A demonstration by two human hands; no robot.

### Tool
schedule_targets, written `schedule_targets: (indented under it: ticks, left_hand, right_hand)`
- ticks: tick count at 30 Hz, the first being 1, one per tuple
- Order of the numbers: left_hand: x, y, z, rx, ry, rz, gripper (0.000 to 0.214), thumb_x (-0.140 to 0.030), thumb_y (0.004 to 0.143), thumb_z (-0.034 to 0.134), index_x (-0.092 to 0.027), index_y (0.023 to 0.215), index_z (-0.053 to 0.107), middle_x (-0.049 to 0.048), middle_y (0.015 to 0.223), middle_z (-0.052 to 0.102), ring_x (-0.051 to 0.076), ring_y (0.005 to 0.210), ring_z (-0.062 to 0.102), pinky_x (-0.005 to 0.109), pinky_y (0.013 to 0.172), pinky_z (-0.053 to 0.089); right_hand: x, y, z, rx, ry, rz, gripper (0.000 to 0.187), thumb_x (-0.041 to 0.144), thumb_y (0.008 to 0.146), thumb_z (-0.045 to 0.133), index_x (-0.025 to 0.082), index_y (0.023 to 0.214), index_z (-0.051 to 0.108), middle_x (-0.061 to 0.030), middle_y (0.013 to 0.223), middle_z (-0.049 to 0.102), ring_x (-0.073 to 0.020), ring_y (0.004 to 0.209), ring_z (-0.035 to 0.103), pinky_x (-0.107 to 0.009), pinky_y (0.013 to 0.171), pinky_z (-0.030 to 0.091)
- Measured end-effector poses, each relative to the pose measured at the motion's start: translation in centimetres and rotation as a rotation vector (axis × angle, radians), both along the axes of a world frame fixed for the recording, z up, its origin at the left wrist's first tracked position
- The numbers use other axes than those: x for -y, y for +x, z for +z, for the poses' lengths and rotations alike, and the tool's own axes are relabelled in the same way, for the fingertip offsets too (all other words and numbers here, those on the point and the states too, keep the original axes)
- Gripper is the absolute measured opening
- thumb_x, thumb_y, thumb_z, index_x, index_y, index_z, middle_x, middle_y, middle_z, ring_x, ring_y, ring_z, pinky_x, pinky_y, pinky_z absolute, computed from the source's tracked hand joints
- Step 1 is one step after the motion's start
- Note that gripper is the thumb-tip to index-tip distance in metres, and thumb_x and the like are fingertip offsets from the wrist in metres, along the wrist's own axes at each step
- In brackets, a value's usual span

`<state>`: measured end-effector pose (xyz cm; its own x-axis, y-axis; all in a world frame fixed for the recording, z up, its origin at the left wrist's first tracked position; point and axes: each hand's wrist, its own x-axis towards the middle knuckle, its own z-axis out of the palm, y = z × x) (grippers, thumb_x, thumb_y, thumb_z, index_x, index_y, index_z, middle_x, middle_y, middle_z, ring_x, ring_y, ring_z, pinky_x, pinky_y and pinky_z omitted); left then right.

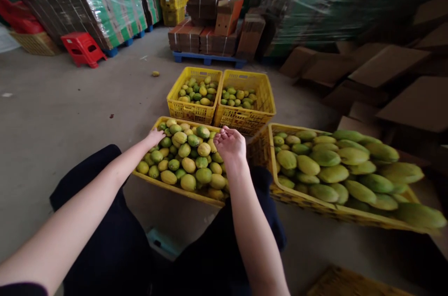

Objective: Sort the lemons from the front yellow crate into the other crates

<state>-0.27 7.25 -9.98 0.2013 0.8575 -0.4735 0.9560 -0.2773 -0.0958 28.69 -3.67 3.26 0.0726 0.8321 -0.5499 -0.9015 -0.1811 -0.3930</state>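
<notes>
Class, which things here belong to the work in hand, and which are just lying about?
Work in hand, judging by the hands:
- left hand, at the fruit
- right hand, palm showing, fingers curled
- near yellow crate
- perhaps the two crates beyond

Lying about:
- red stool
- lone fruit on the floor
- blue pallet
- loose cardboard

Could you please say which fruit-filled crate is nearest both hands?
The yellow crate between the knees: only it has the left hand at its left end and right hand near its right.
</notes>
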Motion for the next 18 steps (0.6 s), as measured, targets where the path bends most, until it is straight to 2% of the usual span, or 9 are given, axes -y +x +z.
schedule_targets:
  ticks: [4,9,11,15,16,18]
  left_hand:
    - [0.4,0.1,0.7,-0.014,-0.018,-0.012,0.074,-0.026,0.054,0.091,-0.015,0.124,0.069,0.0223,0.138,0.061,0.046,0.127,0.054,0.050,0.101,0.047]
    - [2.2,-1.0,2.1,-0.033,-0.055,0.044,0.061,-0.035,0.056,0.088,-0.014,0.111,0.073,0.0194,0.112,0.074,0.041,0.113,0.065,0.046,0.099,0.048]
    - [2.9,-1.7,3.2,-0.002,-0.085,0.049,0.055,-0.037,0.060,0.085,-0.014,0.109,0.073,0.0176,0.110,0.076,0.038,0.108,0.068,0.042,0.095,0.050]
    - [3.8,-0.9,7.0,0.167,-0.174,-0.012,0.042,-0.042,0.074,0.075,-0.022,0.110,0.074,0.0057,0.113,0.076,0.026,0.106,0.069,0.028,0.089,0.051]
    - [3.9,0.0,8.4,0.261,-0.199,-0.044,0.042,-0.044,0.075,0.074,-0.024,0.113,0.073,0.0023,0.115,0.076,0.023,0.107,0.068,0.026,0.090,0.050]
    - [4.1,2.4,11.1,0.596,-0.236,-0.121,0.048,-0.045,0.073,0.078,-0.025,0.116,0.072,0.0021,0.118,0.075,0.024,0.111,0.067,0.027,0.094,0.049]
  right_hand:
    - [0.0,-0.5,-0.1,-0.005,-0.015,0.028,0.014,0.009,0.076,0.049,0.020,0.075,0.056,0.0025,0.051,0.055,-0.0107,0.046,0.050,-0.017,0.046,0.043]
    - [-0.1,-0.7,-0.7,0.040,0.000,0.046,0.013,0.009,0.074,0.052,0.021,0.074,0.056,0.0036,0.053,0.054,-0.0108,0.046,0.049,-0.018,0.045,0.043]
    - [-0.2,-0.9,-1.0,0.075,0.021,0.071,0.012,0.010,0.073,0.054,0.021,0.073,0.055,0.0040,0.054,0.054,-0.0105,0.046,0.049,-0.019,0.045,0.043]
    - [0.0,-2.2,-1.8,0.207,0.017,0.202,0.004,0.019,0.079,0.060,0.022,0.081,0.058,0.0009,0.068,0.063,-0.0146,0.057,0.062,-0.025,0.055,0.053]
    - [0.1,-2.7,-1.9,0.257,0.011,0.246,0.007,0.025,0.081,0.063,0.024,0.087,0.060,0.0003,0.073,0.066,-0.0169,0.062,0.066,-0.029,0.058,0.056]
    - [0.4,-3.8,-2.0,0.344,-0.006,0.336,0.022,0.037,0.082,0.070,0.027,0.100,0.062,0.0005,0.080,0.067,-0.0204,0.066,0.069,-0.036,0.060,0.059]
